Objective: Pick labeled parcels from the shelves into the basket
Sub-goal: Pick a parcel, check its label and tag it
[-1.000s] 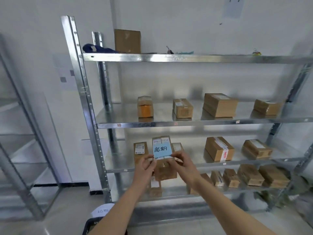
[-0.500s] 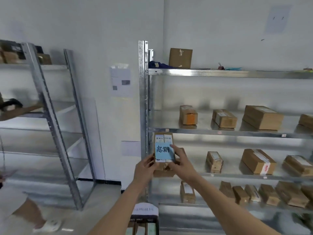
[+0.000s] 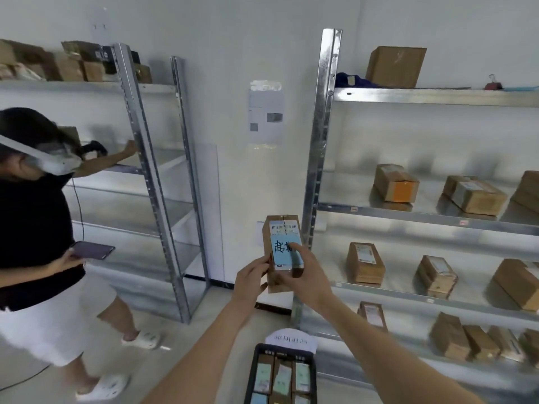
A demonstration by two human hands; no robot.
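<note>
- Far left: I see a second person (image 3: 35, 217) in a black top and white skirt, wearing a white headset, one hand on a phone (image 3: 92, 249), the other arm reaching to the left rack.
- Left rack (image 3: 151, 182): metal uprights; brown boxes (image 3: 70, 64) crowd its top shelf, the lower shelves show bare metal.
- Wall between the racks: a paper sheet (image 3: 266, 112) is stuck up in a clear sleeve.
- My left hand (image 3: 251, 279): fingers curled round the left edge of the parcel, thumb up along its front.
- Parcel (image 3: 282, 228): a brown carton held upright in the air in front of the right rack's left post, above the basket. It carries a barcode strip at the top and a blue label (image 3: 284, 252) with black handwriting.
- My right hand (image 3: 307, 279): it wraps the parcel's lower right side, forefinger stretched up across the blue label and covering part of the writing.
- Basket (image 3: 251, 371): dark, on the floor at the bottom edge, directly below the parcel; several parcels with pale labels lie inside, and a white tag with writing stands at its far rim.
- Right rack (image 3: 319, 158): top shelf holds one large carton (image 3: 395, 67), a dark blue cloth and a small clip; the next shelves hold brown parcels (image 3: 364, 266) spaced apart, one with an orange face (image 3: 404, 192); the lowest visible row sits packed close together.
</note>
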